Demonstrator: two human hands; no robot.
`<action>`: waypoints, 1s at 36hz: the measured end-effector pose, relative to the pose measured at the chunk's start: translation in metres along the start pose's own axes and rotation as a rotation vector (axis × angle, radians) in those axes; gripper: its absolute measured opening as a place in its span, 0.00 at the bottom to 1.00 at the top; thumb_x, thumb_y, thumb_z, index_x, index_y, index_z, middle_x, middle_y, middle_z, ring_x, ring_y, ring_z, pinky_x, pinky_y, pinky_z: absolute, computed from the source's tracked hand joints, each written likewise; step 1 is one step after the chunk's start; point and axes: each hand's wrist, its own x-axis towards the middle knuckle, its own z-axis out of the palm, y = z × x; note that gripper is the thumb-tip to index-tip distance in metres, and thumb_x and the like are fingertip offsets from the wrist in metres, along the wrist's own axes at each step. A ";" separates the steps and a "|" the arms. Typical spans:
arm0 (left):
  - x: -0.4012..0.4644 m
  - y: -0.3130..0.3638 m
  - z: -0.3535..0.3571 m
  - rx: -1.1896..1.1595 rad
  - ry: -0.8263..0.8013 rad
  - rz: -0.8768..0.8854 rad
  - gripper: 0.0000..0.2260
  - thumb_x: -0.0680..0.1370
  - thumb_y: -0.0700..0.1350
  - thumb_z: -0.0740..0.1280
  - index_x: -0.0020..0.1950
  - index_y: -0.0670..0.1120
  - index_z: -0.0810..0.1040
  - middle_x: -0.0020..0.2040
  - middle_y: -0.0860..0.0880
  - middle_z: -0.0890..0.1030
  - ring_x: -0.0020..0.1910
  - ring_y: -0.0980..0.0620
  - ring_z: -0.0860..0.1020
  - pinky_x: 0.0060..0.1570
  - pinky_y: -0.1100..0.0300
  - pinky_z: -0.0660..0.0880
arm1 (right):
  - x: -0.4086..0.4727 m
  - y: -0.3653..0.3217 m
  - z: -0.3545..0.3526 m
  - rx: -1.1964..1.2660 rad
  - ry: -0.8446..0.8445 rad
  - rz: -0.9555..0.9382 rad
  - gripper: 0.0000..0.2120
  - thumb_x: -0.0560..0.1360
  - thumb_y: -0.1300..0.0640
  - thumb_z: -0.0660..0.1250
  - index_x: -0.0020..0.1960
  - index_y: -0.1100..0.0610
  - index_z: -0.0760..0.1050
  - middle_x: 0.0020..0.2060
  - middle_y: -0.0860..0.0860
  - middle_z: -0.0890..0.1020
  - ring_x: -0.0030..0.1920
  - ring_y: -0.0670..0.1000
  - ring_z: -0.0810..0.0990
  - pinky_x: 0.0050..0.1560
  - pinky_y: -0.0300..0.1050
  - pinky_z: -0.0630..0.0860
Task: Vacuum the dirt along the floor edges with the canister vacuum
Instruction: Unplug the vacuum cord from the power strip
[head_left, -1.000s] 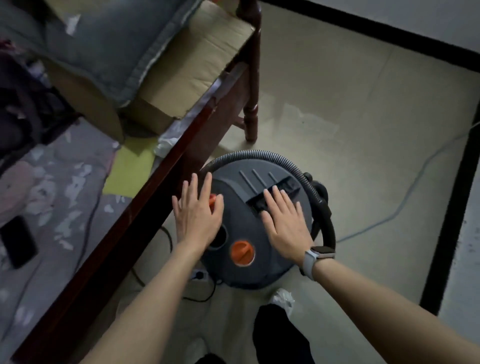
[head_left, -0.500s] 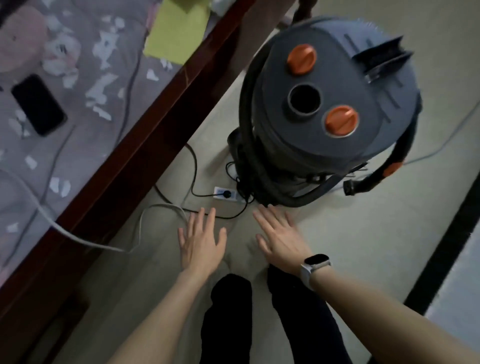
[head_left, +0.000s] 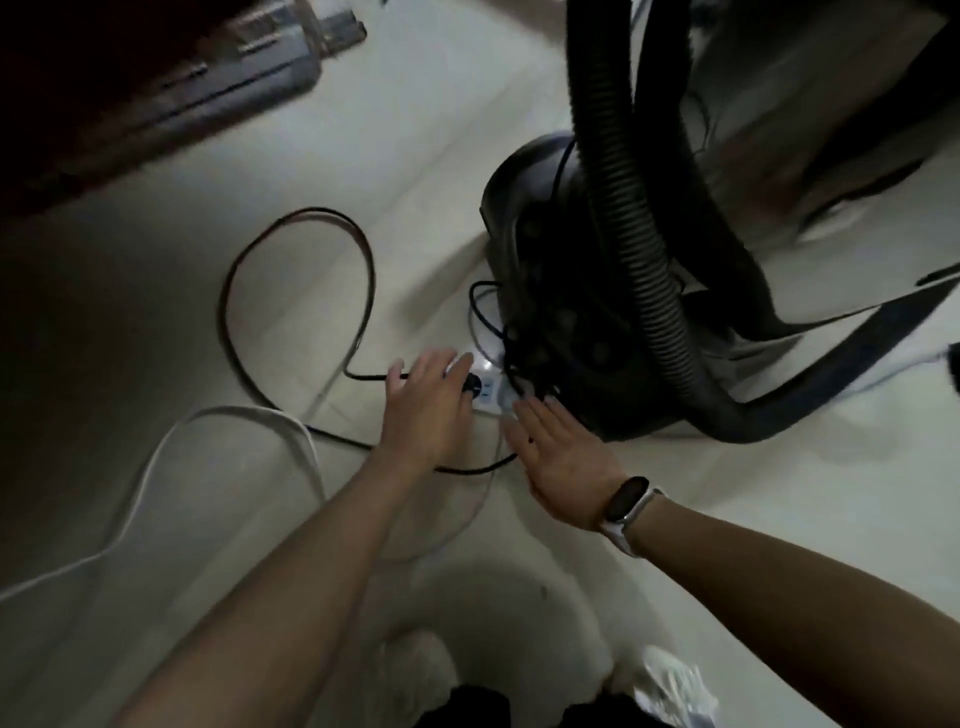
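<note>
Ribbed plastic hose (head_left: 639, 228), glossy floor (head_left: 426, 145)

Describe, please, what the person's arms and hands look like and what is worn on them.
Both forearms are bare, with no sleeves in view. The left hand wears nothing that shows: no ring, glove or band. The right hand is bare too, but its wrist carries a fitness band with a narrow, dark, oblong face on a pale strap.

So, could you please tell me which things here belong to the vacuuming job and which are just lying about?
Job: vacuum, hose, black cord, power strip, left hand, right hand.
Lying about: white cable, watch.
</note>
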 end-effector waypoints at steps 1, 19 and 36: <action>0.011 -0.004 0.013 -0.003 0.019 0.000 0.16 0.74 0.43 0.67 0.62 0.44 0.78 0.61 0.45 0.78 0.62 0.46 0.76 0.64 0.42 0.62 | 0.006 0.002 0.011 -0.037 0.038 -0.022 0.24 0.71 0.60 0.53 0.58 0.65 0.80 0.57 0.64 0.81 0.59 0.63 0.80 0.67 0.59 0.69; -0.024 -0.097 0.033 0.208 0.160 0.085 0.07 0.71 0.50 0.67 0.36 0.51 0.81 0.35 0.51 0.79 0.35 0.47 0.77 0.40 0.56 0.57 | 0.058 -0.011 0.036 -0.170 -0.045 -0.240 0.30 0.69 0.57 0.48 0.62 0.58 0.79 0.58 0.58 0.82 0.56 0.56 0.82 0.62 0.58 0.73; -0.008 -0.085 0.029 0.492 -0.245 0.012 0.14 0.80 0.54 0.61 0.60 0.46 0.73 0.54 0.46 0.82 0.51 0.44 0.80 0.41 0.59 0.63 | 0.068 -0.025 0.043 0.004 -0.039 -0.268 0.32 0.71 0.58 0.63 0.74 0.63 0.64 0.73 0.61 0.66 0.72 0.58 0.68 0.71 0.60 0.59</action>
